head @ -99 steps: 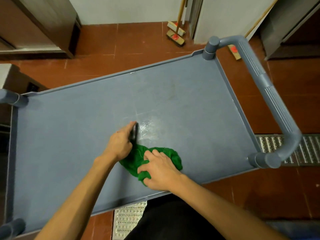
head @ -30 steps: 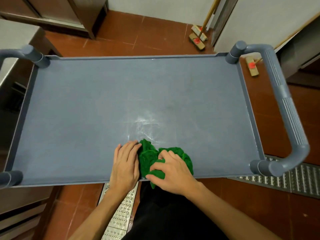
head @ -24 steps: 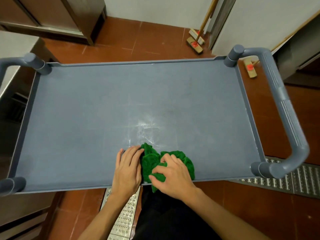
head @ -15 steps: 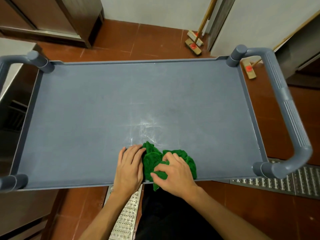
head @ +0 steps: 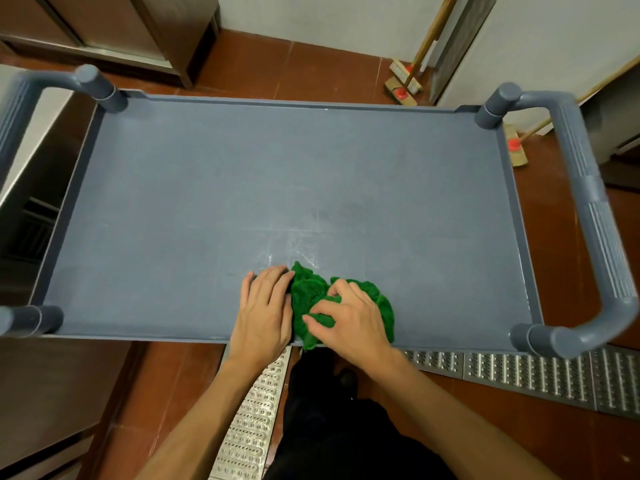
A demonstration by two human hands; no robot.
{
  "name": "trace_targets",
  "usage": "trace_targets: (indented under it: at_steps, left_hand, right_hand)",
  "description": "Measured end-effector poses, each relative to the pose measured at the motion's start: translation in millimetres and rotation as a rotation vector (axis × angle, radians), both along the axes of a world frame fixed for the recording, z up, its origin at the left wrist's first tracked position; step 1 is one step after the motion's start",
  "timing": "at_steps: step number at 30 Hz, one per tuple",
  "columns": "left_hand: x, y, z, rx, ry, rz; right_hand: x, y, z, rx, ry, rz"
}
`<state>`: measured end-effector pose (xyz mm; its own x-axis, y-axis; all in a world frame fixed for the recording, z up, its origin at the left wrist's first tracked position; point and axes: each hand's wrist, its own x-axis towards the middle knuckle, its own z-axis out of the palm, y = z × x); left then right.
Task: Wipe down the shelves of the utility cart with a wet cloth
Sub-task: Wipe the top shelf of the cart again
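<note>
The utility cart's blue-grey top shelf (head: 242,188) fills the view. A bunched green cloth (head: 308,299) lies on it at the front edge, a little right of the middle. My left hand (head: 265,310) lies flat on the shelf with straight fingers, its index finger against the cloth's left side. My right hand (head: 353,320) sits on top of the cloth, fingers curled, and pinches a fold between thumb and forefinger. Wet, shiny streaks (head: 298,244) mark the shelf just beyond the cloth. The lower shelves are hidden.
Thick grey handles arch over the cart's right end (head: 602,237) and left end (head: 20,98). Two brooms (head: 403,86) (head: 516,150) lean by the far wall. A metal drain grate (head: 519,375) runs along the red tile floor. A steel cabinet (head: 138,29) stands at the back left.
Since 3.3 s ago both hands and the cloth have come back to the shelf's front edge. Over the last second they have barely moved; only the view has shifted slightly.
</note>
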<state>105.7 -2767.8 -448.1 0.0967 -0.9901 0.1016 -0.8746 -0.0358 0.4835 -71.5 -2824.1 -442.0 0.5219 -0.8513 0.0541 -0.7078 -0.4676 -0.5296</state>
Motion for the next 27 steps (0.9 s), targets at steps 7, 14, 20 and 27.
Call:
trace_targets:
  at_steps: [7,14,20,27]
  left_hand:
    - [6,-39,-2,0.049,-0.02,0.033]
    - [-3,-72,-5,0.065,-0.015,0.061]
    - [-3,-86,-8,0.033,0.006,0.099]
    - [3,-89,-5,0.017,-0.003,0.131]
  right_hand:
    - [27,-95,-1,-0.063,0.049,-0.108]
    - [36,-192,6,0.016,0.121,-0.444]
    - [51,-178,11,0.055,0.224,-0.183]
    - [51,-129,25,0.229,0.223,0.045]
